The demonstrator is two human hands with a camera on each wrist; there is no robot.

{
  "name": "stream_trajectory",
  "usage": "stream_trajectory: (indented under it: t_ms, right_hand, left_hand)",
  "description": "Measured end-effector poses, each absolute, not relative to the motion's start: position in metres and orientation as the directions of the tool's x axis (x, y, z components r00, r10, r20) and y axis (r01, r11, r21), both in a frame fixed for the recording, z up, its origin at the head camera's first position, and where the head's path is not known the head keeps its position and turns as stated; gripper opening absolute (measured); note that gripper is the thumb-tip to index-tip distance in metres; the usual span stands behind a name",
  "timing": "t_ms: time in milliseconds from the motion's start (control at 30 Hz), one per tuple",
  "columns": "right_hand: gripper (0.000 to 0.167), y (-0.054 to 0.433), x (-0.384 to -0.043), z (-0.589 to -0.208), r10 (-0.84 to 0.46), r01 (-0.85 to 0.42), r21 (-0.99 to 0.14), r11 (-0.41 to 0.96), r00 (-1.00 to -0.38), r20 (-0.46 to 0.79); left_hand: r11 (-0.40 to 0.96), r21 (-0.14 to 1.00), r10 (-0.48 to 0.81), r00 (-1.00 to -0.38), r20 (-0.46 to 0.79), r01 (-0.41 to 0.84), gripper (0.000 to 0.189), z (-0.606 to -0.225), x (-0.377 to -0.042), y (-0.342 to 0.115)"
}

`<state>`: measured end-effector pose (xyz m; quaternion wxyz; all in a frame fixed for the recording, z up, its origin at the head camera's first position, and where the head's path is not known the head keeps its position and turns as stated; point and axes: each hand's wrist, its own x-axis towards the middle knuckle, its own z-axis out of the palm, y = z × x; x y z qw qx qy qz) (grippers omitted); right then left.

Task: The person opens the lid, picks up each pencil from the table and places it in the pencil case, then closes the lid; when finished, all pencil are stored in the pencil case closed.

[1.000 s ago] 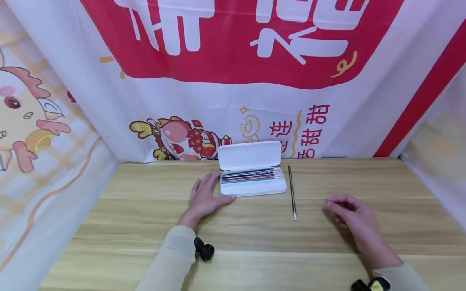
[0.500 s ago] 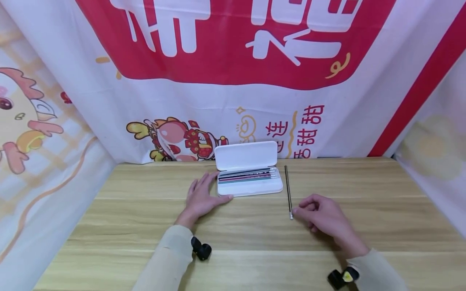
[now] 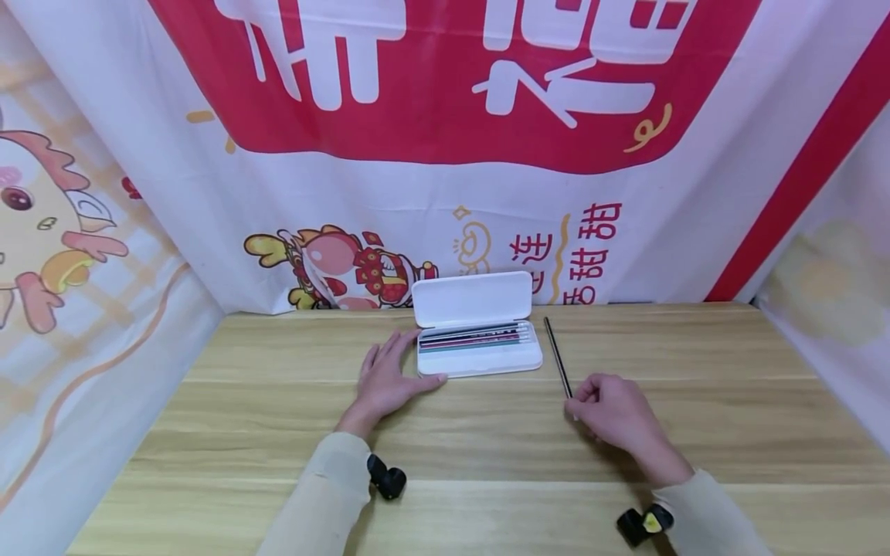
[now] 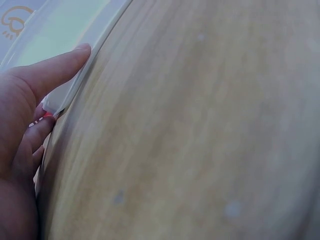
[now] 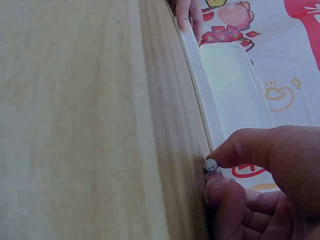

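In the head view a white pencil case lies with its lid raised and several pencils inside. My left hand holds the case's left end, the thumb straight along its front edge and the fingers at its side. The thumb overlaps the rim in the left wrist view. To the right, a dark pencil slants away from me. Its near end is pinched between thumb and fingertips of my right hand. The right wrist view shows the pencil's silvery end between them.
The wooden table ends at the back against a hanging cloth with red print and cartoons. More printed cloth hangs at the left. A black camera sits on my left wrist, another on my right.
My right hand has come left across the table and taken the dark pencil's near end. The pencil now slants more, its near end shifted right. My left hand stays on the case.
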<state>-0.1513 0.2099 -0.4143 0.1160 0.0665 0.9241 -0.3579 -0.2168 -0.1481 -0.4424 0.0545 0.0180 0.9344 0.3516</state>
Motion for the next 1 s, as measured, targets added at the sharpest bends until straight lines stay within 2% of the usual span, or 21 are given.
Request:
stream_trajectory:
  t_ms: [233, 567, 1000]
  right_hand:
    - [0.022, 0.213, -0.151, -0.417, 0.043, 0.212, -0.674, 0.707, -0.965, -0.258]
    - [0.029, 0.223, -0.154, -0.420, 0.073, 0.327, -0.812, 0.483, -0.939, -0.335]
    - [0.032, 0.228, -0.154, -0.425, 0.045, 0.347, -0.872, 0.344, -0.934, -0.354]
  left_hand:
    - [0.754, 0.657, 0.073, -0.994, -0.087, -0.002, 0.104, -0.442, -0.216, -0.148]
    - [0.751, 0.661, 0.072, -0.994, -0.084, -0.001, 0.103, -0.444, -0.217, -0.149]
    - [0.751, 0.660, 0.077, -0.995, -0.058, 0.020, 0.104, -0.444, -0.216, -0.148]
